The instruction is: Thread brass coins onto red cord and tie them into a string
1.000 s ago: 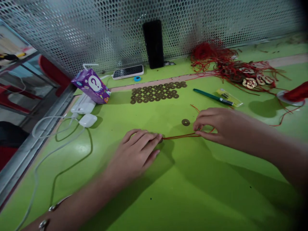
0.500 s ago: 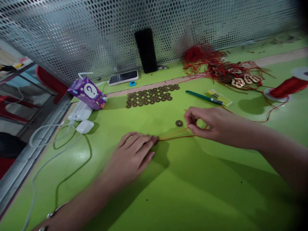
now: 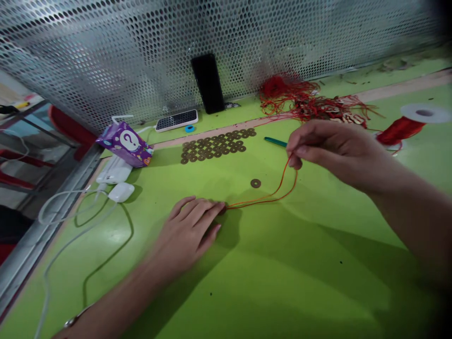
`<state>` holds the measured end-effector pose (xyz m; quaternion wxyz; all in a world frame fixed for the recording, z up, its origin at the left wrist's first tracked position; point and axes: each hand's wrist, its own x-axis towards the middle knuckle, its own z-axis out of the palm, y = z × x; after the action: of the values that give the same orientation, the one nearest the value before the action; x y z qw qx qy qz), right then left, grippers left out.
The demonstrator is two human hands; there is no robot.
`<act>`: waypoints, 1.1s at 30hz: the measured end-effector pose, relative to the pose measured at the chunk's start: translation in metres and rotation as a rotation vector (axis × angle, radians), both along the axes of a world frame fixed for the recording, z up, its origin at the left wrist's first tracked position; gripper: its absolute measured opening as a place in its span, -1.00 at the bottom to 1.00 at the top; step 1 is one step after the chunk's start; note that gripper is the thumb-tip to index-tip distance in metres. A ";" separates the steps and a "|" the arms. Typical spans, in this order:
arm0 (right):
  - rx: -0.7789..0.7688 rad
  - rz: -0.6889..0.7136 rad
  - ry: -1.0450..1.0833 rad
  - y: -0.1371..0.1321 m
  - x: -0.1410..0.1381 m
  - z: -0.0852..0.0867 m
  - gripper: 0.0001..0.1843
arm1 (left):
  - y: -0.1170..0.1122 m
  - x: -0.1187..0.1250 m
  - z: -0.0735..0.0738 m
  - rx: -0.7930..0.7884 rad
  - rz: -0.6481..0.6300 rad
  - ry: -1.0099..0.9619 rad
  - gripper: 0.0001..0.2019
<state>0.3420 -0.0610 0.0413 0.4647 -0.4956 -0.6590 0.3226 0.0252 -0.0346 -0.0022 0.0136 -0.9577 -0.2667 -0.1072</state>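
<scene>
My left hand (image 3: 190, 230) lies flat on the green table (image 3: 247, 273), fingertips pressing down one end of a doubled red cord (image 3: 268, 197). My right hand (image 3: 328, 146) is raised above the table and pinches the cord's other end, so the strands curve upward. A single brown holed coin (image 3: 255, 183) lies on the table between the two hands, just beyond the cord.
Several brown coins (image 3: 215, 145) lie in rows farther back. A teal tool (image 3: 275, 141) shows behind my right hand. Red cord tangle (image 3: 303, 101), a red spool (image 3: 406, 127), black phone (image 3: 208, 84), purple carton (image 3: 125, 143) and white charger with cables (image 3: 120, 190) surround them. A perforated metal wall (image 3: 141, 52) closes the back.
My right hand has lifted off the table and moved up and back, pulling the cord's end upward into a curve. The left hand stayed pressed on the other end.
</scene>
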 end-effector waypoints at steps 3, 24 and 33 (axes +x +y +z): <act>-0.039 0.116 -0.013 -0.003 -0.013 -0.001 -0.91 | 0.000 0.000 -0.001 0.004 -0.007 0.009 -0.65; 0.188 0.243 -0.232 -0.028 -0.078 -0.019 -0.83 | -0.053 0.053 0.026 -1.010 0.285 -0.727 -0.76; 0.039 -0.025 -0.673 0.009 -0.037 -0.040 -0.68 | -0.045 0.030 0.016 -0.930 0.344 -0.709 -0.75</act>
<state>0.3052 -0.0519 0.0015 0.2343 -0.5734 -0.7754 0.1227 0.0557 -0.0791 0.0138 -0.4785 -0.7124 -0.4249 -0.2880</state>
